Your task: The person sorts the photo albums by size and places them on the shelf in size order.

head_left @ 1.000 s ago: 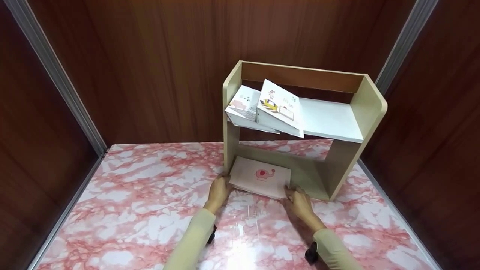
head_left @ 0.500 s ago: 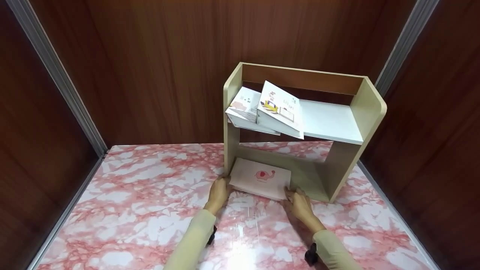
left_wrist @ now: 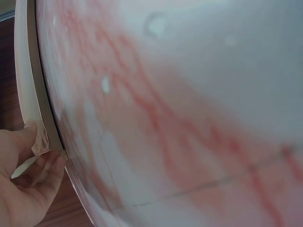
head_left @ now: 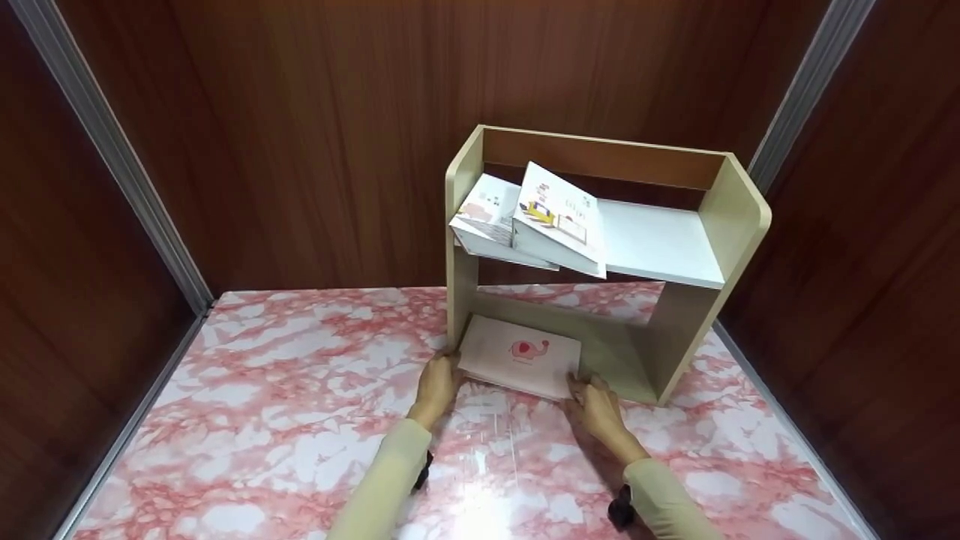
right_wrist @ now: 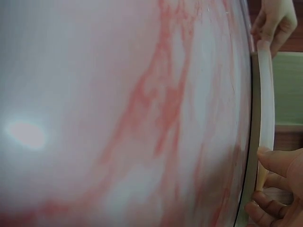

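A pale pink book [head_left: 517,356] with a red elephant on its cover lies flat on the lower board of a small wooden bookshelf [head_left: 711,330], against the left side panel. There may be more than one book in this pile; the head view does not settle it. My left hand [head_left: 436,386] grips the front left corner. In the left wrist view the thumb lies on the book's edge [left_wrist: 28,80], with fingers curled by the shelf board. My right hand [head_left: 600,409] pinches the front right corner, its thumb [right_wrist: 279,161] on the edge and its other fingers bent below.
Two thick white books, one pink-printed [head_left: 487,206] and one with a yellow picture [head_left: 559,210], lean on the upper white shelf [head_left: 660,236], overhanging its front. The bookshelf stands on a red-and-white marbled table [head_left: 300,390]. Dark wood panels [head_left: 337,150] enclose it.
Both hands and the pink book hold their places. The head view has shifted only very slightly.
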Tool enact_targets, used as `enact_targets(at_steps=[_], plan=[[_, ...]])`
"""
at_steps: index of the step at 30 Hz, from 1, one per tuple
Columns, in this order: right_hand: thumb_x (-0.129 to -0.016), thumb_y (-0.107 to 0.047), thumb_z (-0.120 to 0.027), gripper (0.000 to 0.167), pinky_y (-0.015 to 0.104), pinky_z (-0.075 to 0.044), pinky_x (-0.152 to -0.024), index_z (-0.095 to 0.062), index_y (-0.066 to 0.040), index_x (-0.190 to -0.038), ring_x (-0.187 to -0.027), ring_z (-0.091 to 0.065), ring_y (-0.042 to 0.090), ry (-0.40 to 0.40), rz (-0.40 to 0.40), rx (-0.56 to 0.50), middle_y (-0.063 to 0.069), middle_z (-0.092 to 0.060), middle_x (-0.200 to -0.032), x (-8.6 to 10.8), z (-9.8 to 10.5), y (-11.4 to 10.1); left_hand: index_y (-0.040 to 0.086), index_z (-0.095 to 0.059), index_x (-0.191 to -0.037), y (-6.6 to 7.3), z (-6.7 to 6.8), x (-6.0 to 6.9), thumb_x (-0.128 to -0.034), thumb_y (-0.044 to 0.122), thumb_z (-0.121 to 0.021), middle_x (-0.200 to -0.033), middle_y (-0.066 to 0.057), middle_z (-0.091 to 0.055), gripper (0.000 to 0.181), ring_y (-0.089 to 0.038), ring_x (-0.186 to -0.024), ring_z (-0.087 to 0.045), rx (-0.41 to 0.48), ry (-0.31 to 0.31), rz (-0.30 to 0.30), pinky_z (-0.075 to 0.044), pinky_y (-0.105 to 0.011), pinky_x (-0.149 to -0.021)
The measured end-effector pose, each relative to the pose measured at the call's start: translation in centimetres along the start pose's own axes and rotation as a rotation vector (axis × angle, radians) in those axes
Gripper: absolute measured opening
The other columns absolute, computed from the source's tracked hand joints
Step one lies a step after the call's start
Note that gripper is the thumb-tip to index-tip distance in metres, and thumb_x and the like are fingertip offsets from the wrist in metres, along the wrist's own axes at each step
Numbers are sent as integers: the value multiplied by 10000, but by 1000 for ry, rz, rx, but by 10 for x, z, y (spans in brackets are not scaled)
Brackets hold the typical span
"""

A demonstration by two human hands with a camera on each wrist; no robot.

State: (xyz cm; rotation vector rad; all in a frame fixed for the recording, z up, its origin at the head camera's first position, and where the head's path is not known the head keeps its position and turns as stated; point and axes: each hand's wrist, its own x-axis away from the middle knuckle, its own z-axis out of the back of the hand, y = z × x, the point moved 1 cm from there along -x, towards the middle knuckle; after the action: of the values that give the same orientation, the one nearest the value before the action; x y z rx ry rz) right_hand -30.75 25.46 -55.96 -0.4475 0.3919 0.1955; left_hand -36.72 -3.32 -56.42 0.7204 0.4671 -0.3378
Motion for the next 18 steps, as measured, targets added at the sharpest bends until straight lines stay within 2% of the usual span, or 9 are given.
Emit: enact_targets(at_steps=[4,8,9,12,15,16,18], plan=[[-779,-159,-737,434,515,-474,-712,-636,-62,-1190,-870,-561,404,12,22,12,197,-581,-995,-1,-1,0,-54,-664,-961,0,-1,0,-734,-36,-703,-1105,-190,-620,230,-345,-960,-614,-10,3,-11,-504,-432,-787],[-795,-114,-713,406,537,-459,-732,-632,-35,-1185,-886,-549,422,-8,34,24,223,-571,-1021,-2,-1,0,-74,-661,-1020,-1,-1,1,-742,-50,-674,-1143,-191,-610,279,-349,-1006,-601,-4,5,-18,-503,-421,-814],[-800,-105,-706,399,542,-454,-732,-631,-30,-1184,-889,-545,424,-15,39,32,226,-565,-1024,-2,-2,0,-59,-665,-1025,-6,-5,1,-750,-30,-665,-1151,-166,-612,277,-325,-1011,-604,-8,23,-37,-506,-390,-814],[-806,-100,-700,394,553,-446,-741,-630,-32,-1187,-902,-533,435,-24,38,30,240,-554,-1040,-2,-2,0,-52,-667,-1032,-8,-5,1,-744,-28,-657,-1160,-154,-612,289,-317,-1021,-601,-8,31,-50,-507,-378,-816],[-805,-117,-705,400,555,-442,-743,-629,-38,-1190,-910,-527,444,-18,41,36,252,-547,-1065,-2,-2,0,-46,-665,-1039,-7,-6,0,-757,-17,-672,-1170,-160,-608,283,-317,-1025,-601,-14,15,-30,-505,-387,-821],[-806,-123,-706,403,554,-439,-749,-628,-41,-1193,-917,-524,445,-19,38,35,252,-545,-1069,-2,-2,-1,-59,-662,-1033,-2,-2,-1,-747,-36,-679,-1165,-181,-607,287,-339,-1023,-599,-16,-2,-10,-501,-416,-824],[-807,-128,-705,406,552,-435,-749,-626,-44,-1196,-925,-520,442,-21,36,43,251,-542,-1075,-3,-2,-1,-55,-666,-1021,0,-1,-1,-741,-31,-693,-1154,-183,-612,282,-339,-1012,-604,-29,1,-10,-501,-419,-823]])
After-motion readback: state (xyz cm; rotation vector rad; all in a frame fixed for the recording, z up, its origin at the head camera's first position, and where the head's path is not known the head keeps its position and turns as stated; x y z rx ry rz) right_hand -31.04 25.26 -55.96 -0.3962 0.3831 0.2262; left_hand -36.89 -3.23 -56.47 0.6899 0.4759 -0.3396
